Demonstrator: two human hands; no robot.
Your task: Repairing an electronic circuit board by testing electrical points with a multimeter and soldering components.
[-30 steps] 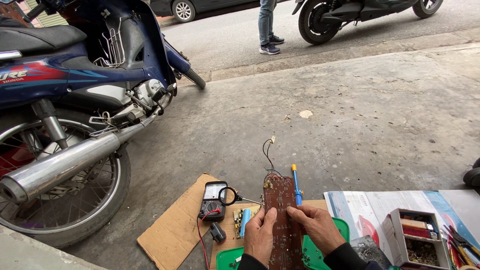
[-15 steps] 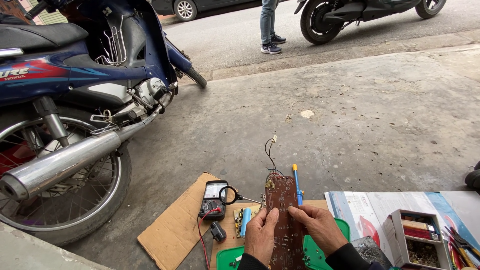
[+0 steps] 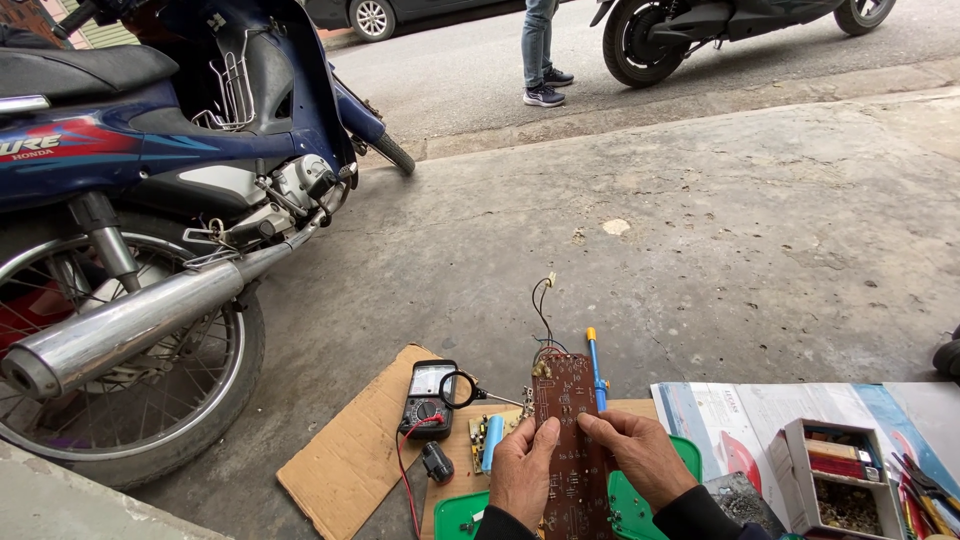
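A long brown circuit board (image 3: 572,440) stands upright at the bottom centre, with thin wires (image 3: 542,312) sticking up from its top. My left hand (image 3: 522,477) grips its left edge and my right hand (image 3: 640,457) grips its right edge. Behind the board lies a blue-handled tool with a yellow end (image 3: 596,366). To the left, on a sheet of cardboard (image 3: 345,466), sit a black multimeter (image 3: 428,398), a small magnifier loop (image 3: 458,389) and a light blue cylinder (image 3: 492,443). A green tray (image 3: 460,514) lies under my hands.
A blue motorbike (image 3: 150,150) with a chrome exhaust (image 3: 140,322) and rear wheel stands close on the left. At the right are printed paper (image 3: 760,415) and a small open box of parts (image 3: 832,475). Far off, a person's legs (image 3: 540,50) and a second motorbike (image 3: 700,25) are by the road.
None in the hands or the board; the view has only shifted very slightly.
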